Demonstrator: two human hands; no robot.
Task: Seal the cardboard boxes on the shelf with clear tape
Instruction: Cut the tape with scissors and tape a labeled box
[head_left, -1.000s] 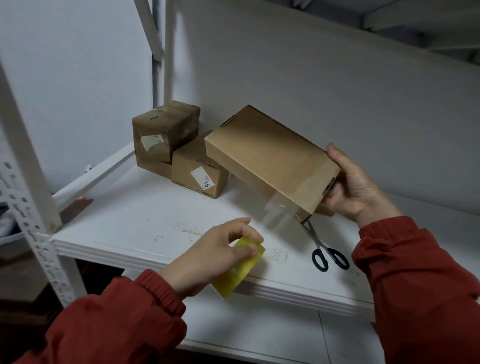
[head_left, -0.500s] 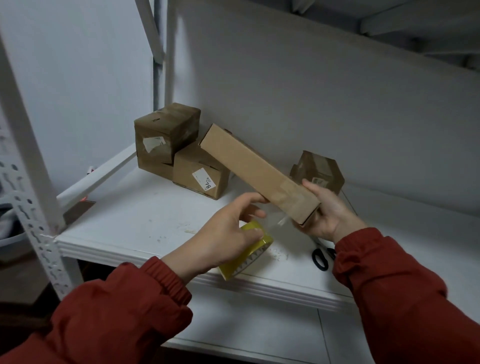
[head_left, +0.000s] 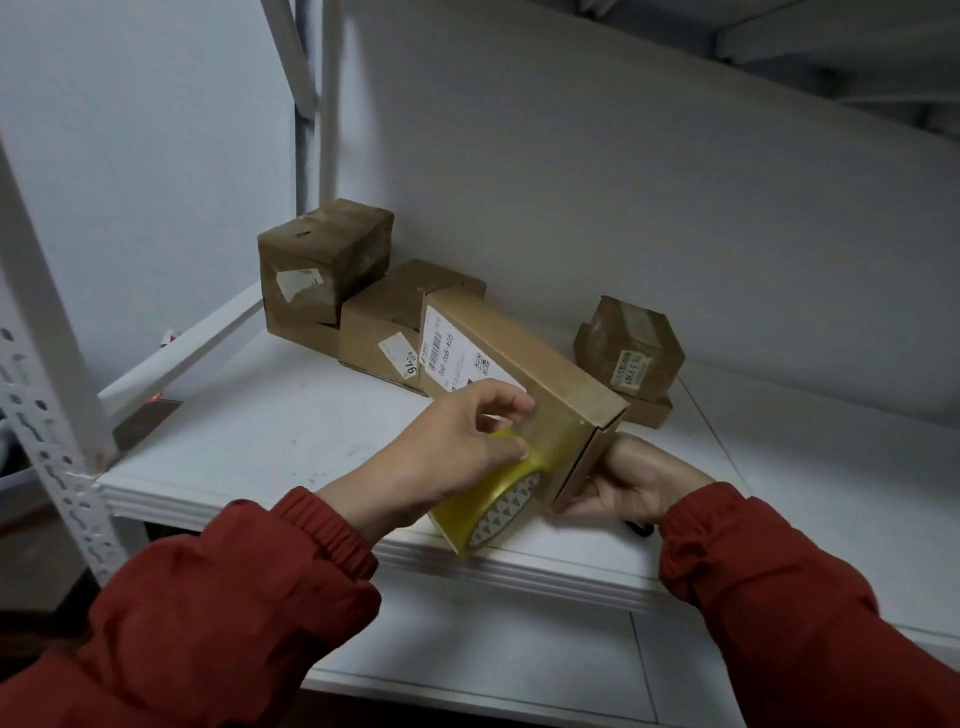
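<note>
**Long box slanted over the shelf, tape roll at its near end**

At the left a white perforated metal post rises past the white shelf, whose board is scuffed and has a moulded near edge. Far left on the shelf, a dull brown top box with a torn white sticker sits on another box that is mostly hidden. Touching them on the right is a labelled box, partly covered by the far end of the long box.

The long box is smooth kraft cardboard with a printed white shipping label on its left face. It slants from the far stack toward the near edge; whether its far end rests on the shelf cannot be told.

The left hand has its fingers curled round a yellowish clear tape roll. Its fingertips press the box's side, where a glossy strip wraps the near end. The right hand grips that near end from below, fingers clamped under it and mostly hidden.

A black scissors handle shows beneath the right wrist; the rest is covered. Far right, a small box stands on a flat box. Red padded sleeves are cut off by the frame.
</note>
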